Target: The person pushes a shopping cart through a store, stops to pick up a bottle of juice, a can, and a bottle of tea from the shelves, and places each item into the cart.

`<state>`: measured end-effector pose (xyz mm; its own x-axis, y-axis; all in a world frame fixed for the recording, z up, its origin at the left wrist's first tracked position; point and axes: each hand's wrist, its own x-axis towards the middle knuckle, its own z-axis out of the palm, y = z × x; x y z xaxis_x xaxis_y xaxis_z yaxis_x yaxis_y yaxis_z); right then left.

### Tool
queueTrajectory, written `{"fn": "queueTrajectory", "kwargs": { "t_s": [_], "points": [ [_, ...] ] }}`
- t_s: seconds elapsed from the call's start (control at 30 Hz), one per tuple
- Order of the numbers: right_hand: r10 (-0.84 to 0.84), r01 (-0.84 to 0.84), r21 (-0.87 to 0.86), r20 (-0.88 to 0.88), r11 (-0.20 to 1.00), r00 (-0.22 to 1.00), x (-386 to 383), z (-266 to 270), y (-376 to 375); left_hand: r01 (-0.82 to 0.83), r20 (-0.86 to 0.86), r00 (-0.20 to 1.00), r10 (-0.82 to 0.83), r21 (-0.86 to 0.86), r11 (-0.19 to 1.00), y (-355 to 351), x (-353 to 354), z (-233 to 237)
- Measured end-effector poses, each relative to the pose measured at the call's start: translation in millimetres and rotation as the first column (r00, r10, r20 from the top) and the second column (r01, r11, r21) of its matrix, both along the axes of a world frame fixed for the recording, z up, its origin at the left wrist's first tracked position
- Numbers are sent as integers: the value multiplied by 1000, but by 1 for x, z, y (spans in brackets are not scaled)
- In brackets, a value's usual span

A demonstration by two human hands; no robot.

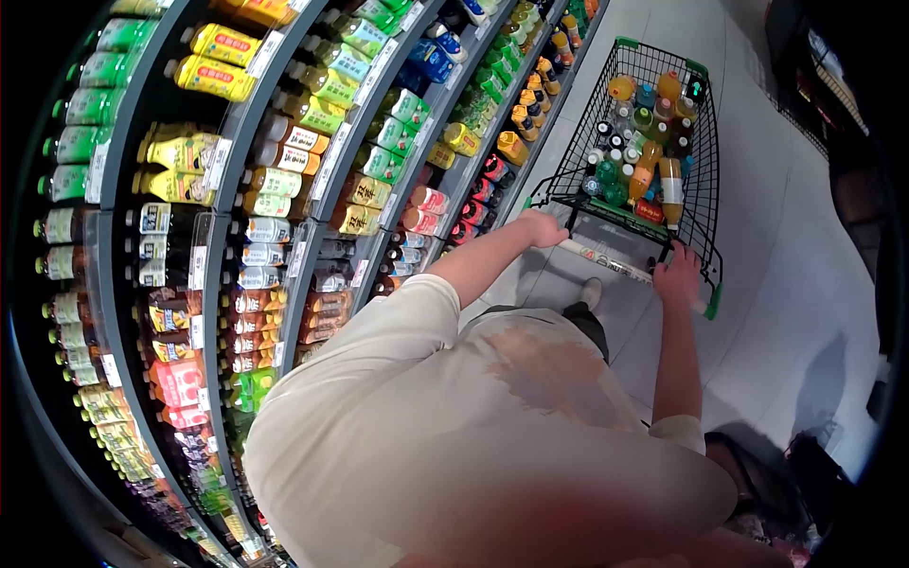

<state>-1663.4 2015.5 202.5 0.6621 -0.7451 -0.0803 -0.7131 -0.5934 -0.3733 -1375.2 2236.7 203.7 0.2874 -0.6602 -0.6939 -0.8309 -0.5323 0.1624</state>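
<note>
My left hand is closed round the left end of the white handle of a shopping cart. Near the handle's right end, my right hand grips it too. The black wire cart with green corners stands ahead of me. In its basket are several drink bottles, among them an orange bottle, a tall bottle with a white label and a green bottle. Some of them lie over others, which hides the lower ones.
Shelves packed with rows of bottles run along my left side, close to the cart. Tiled floor extends to the right of the cart. Dark objects, hard to make out, stand at the right edge.
</note>
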Motion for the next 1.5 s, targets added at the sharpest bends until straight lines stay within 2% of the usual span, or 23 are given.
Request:
{"fn": "queueTrajectory", "kwargs": {
  "t_s": [0.17, 0.27, 0.37, 0.47, 0.5, 0.57, 0.7, 0.77, 0.8, 0.97, 1.0, 1.03, 1.23, 1.33, 1.5],
  "points": [
    [49, -49, -83, 0, 995, 999, -28, -37, 35, 79, 23, 997, -77, -128, 989, 53, -25, -14],
    [20, -20, -13, -11, 1000, 1000, -41, -45, 64, 143, 57, 989, -135, -159, 977, 86, -42, 7],
    [53, -50, -80, 37, 996, 998, -56, -66, 96, 182, 84, 983, -164, -288, 940, 124, -49, -21],
    [32, -31, -17, 49, 999, 998, -66, -68, 133, 178, 197, 975, -104, -412, 894, 162, -63, -38],
    [40, -40, -30, 14, 999, 999, -77, -69, 152, 163, 147, 983, -114, -386, 908, 183, -68, -32],
    [28, -28, -16, -9, 999, 1000, -79, -92, 183, 158, 167, 981, -101, -374, 914, 208, -71, -38],
    [2, 1, -65, 40, 998, 999, -95, -89, 237, 141, 166, 983, -84, -372, 917, 256, -82, -23],
    [10, -6, -84, 52, 996, 999, -103, -88, 264, 133, 159, 984, -77, -379, 916, 279, -85, -28],
    [14, -8, -76, 81, 997, 997, -102, -106, 277, 143, 179, 981, -80, -373, 917, 290, -85, -37],
    [6, -4, -56, 39, 998, 999, -112, -73, 339, 150, 195, 979, -59, -495, 856, 348, -94, -31],
    [34, -32, -69, 22, 997, 999, -115, -71, 347, 158, 203, 977, -60, -512, 844, 358, -96, -28],
    [58, -55, -63, 38, 997, 998, -117, -94, 355, 169, 223, 973, -60, -510, 843, 366, -97, -35],
    [131, -135, -39, -104, 990, 986, -133, -73, 400, 149, 220, 975, -23, -579, 802, 414, -117, -34],
    [111, -111, -2, -97, 994, 989, -139, -96, 418, 144, 246, 969, -3, -559, 816, 431, -123, -40],
    [157, -158, -9, -73, 987, 985, -159, -97, 440, 158, 274, 962, -10, -525, 836, 455, -145, -47]
  ]
}}
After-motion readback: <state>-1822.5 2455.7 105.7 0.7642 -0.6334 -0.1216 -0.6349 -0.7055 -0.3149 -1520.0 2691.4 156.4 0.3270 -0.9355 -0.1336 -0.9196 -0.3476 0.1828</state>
